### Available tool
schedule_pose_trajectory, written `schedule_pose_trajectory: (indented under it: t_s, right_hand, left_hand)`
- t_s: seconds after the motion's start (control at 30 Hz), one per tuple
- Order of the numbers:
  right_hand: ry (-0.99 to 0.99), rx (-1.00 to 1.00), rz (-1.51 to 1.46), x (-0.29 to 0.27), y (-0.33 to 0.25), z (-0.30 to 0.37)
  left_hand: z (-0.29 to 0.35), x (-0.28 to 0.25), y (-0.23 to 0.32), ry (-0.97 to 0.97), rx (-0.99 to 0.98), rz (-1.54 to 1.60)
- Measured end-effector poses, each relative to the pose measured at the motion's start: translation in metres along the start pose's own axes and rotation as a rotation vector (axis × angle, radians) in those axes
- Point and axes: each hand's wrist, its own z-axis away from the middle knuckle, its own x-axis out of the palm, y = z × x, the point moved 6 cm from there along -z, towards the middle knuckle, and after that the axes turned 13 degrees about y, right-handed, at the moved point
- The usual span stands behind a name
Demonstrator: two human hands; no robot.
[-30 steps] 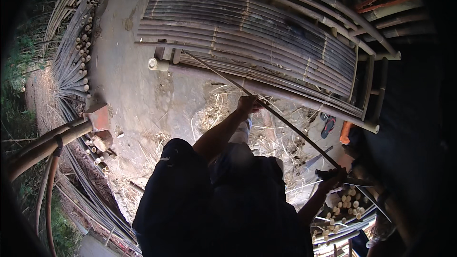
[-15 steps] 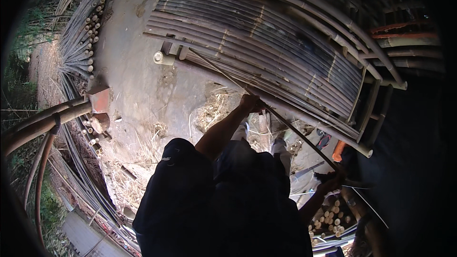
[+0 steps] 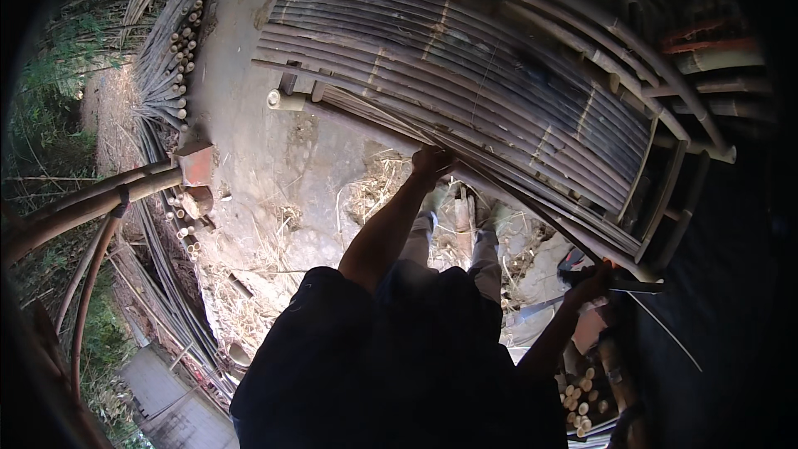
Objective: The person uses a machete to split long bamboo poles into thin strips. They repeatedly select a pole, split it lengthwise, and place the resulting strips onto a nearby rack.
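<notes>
A bamboo bench [image 3: 391, 66] of dark slats, with pale bands across it, stands in front of me. My left hand [image 3: 432, 163] is closed round a long, thin bamboo strip [image 3: 549, 218] by the bench's near edge. Lower and to the right, my right hand [image 3: 588, 281] is closed at the strip's near end. From beside that hand a dark, flat, blade-like piece [image 3: 637, 286] sticks out to the right; shadow hides whether the fingers grip it too. More thin strips lie along the bench's front pole [image 3: 357, 122].
Cut bamboo poles [image 3: 184, 66] are stacked at the far left. A bent bamboo frame [image 3: 100, 204] meets a reddish block [image 3: 196, 165]. Short cut pieces [image 3: 579, 403] lie at lower right. Pale shavings [image 3: 374, 191] litter the ground near my feet.
My right hand has moved up and to the right, bringing the strip closer to the bench's front edge. The left hand stays closed on it, a little higher. The view has shifted slightly.
</notes>
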Motion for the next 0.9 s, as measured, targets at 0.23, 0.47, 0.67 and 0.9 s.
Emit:
schedule_pose_trajectory:
  t_s: [0.23,0.47,0.67,0.9]
  right_hand:
    - [-0.097,-0.122,-0.005,0.02,-0.02,0.001]
    - [-0.208,0.032,-0.088,0.046,0.001,0.015]
    - [-0.215,0.156,-0.112,0.056,0.05,0.02]
    - [-0.205,0.314,-0.304,0.115,0.061,-0.01]
  left_hand:
    - [-0.009,0.021,-0.002,-0.005,0.127,-0.099]
    - [-0.031,0.011,0.002,0.112,0.091,-0.178]
    - [0.052,0.055,0.047,0.383,1.392,-0.893]
    - [0.019,0.129,-0.009,-0.597,1.444,-1.432]
